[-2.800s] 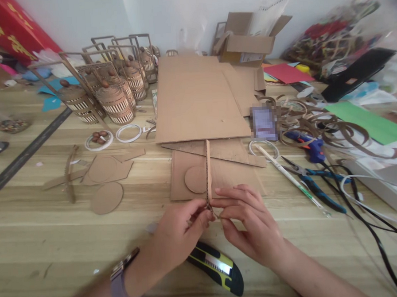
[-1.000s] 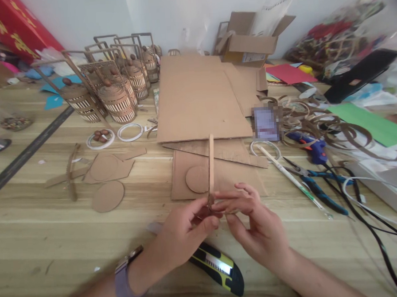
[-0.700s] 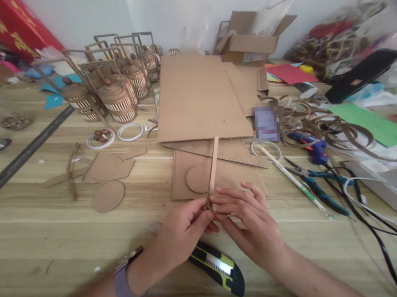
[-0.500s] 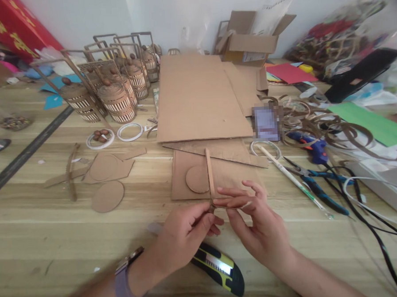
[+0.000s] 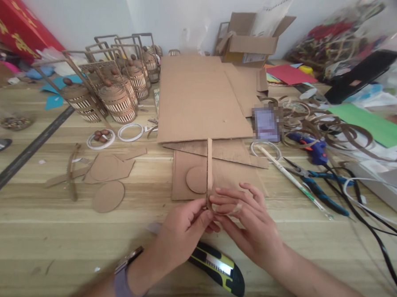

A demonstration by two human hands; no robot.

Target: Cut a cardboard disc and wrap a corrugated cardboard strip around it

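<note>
Cardboard strip: in front of large cardboard sheet, far end overlapping its near edge in view | left hand: fingers pinch strip's near end | right hand: fingers slightly spread, tips at strip, grip cannot be told | tabletop: gap left-front of sheet | red box: left-rear of sheet, gold characters illegible

Cardboard strip, near end hidden
The left hand and right hand cover it; the left hand hides part of the cutter. Pixelation blurs a purple item.
</note>
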